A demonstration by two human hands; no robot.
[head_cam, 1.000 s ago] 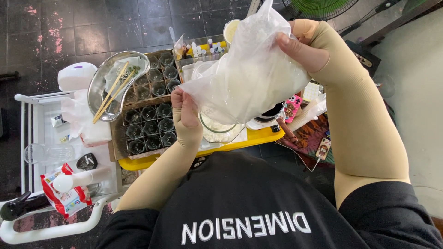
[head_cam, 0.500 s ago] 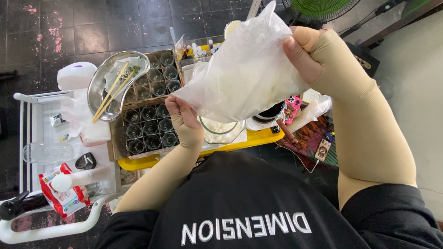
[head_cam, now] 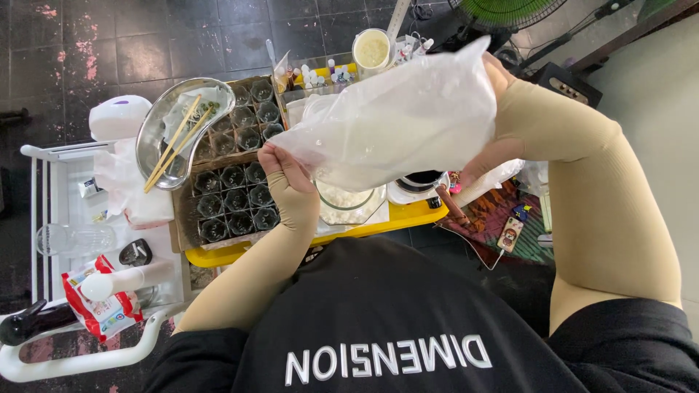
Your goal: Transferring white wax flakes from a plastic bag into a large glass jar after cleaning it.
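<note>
Your left hand (head_cam: 287, 185) holds the lower corner of a big clear plastic bag (head_cam: 397, 120). The fingers are bent and closed on the thin film, so this grip is shut on the bag. Your right hand (head_cam: 489, 156) is at the other, higher end of the bag. Most of this hand is hidden behind the plastic, but the thumb and palm press on the bag from below, so its grip also has hold of it. The bag lies tilted between both hands, the end at your right hand higher than the end at your left hand, and it hangs in the air above the table (head_cam: 364, 231), which has a yellow edge.

Directly under the bag, just beside your left hand, stands a round glass bowl (head_cam: 349, 204) with something white in it. On the far side of your left grip is a cardboard tray (head_cam: 233, 185) full of small dark cups in rows. Beyond that tray sits a kidney-shaped metal dish (head_cam: 171, 131), and wooden chopsticks (head_cam: 175, 142) lie across it. Beyond the bag, well apart from both grips, stands a cup with cream-coloured liquid (head_cam: 371, 49). A white rack (head_cam: 44, 218) stands further out past the tray, with a red and white packet (head_cam: 102, 309) on it.
</note>
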